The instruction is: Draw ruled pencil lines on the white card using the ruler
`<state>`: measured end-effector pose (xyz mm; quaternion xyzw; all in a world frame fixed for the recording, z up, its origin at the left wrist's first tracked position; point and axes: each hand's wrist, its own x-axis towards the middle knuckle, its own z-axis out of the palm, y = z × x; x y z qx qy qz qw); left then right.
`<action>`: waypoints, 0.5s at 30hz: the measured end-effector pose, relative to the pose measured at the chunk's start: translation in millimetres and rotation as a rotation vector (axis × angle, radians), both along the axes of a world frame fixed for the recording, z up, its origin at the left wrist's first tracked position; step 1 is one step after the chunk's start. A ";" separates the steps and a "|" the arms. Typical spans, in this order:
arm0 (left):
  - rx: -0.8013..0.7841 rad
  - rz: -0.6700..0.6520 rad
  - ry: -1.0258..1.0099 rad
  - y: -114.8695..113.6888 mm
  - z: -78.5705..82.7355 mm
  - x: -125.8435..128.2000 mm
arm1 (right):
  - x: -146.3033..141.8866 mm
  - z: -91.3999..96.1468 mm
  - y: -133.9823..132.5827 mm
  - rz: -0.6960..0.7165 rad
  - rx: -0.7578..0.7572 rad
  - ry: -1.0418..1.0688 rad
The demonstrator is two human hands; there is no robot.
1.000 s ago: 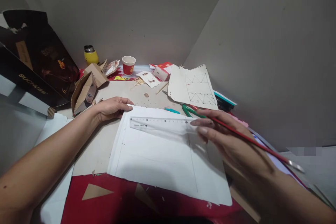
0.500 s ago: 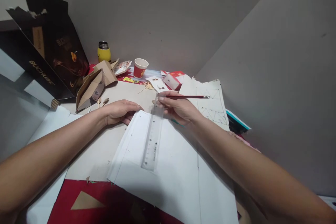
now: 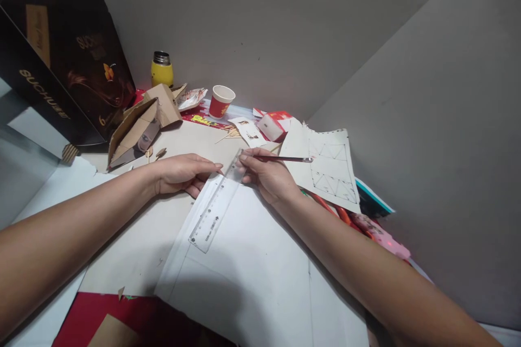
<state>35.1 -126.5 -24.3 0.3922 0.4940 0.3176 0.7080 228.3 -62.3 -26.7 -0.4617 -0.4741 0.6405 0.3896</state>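
A large white sheet of paper (image 3: 260, 260) with ruled lines lies in front of me. My left hand (image 3: 185, 172) pinches its far left corner, with some fingers hidden behind the edge. A clear plastic ruler (image 3: 209, 219) lies slanted on the sheet, near its left edge. My right hand (image 3: 266, 173) grips the ruler's far end between thumb and fingers. The same hand also holds a dark pencil (image 3: 291, 159), which points sideways to the right.
Folded cardboard pieces (image 3: 140, 133), a yellow bottle (image 3: 161, 73) and a red paper cup (image 3: 221, 102) stand at the back. A tall dark box (image 3: 73, 65) rises at left. Toothpicks (image 3: 230, 133) lie near a red-white packet (image 3: 274, 124). A sheet with drawn triangles (image 3: 331, 165) lies right.
The ruler has swung and shifted left, now lying along the sheet's left side near my left thumb. My right hand has moved slightly left with the pencil. The view has shifted a little.
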 end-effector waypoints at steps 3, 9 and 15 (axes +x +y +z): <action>0.011 -0.015 0.020 -0.1 -0.1 -0.5 | -0.8 -1.4 -0.2 0.009 -0.003 -0.011; 0.022 -0.036 0.050 -0.4 0.5 -0.5 | -2.5 -2.5 -2.4 0.034 -0.002 -0.028; 0.019 -0.037 0.058 -1.3 4.1 2.8 | -2.4 -4.9 -2.3 0.074 0.010 -0.025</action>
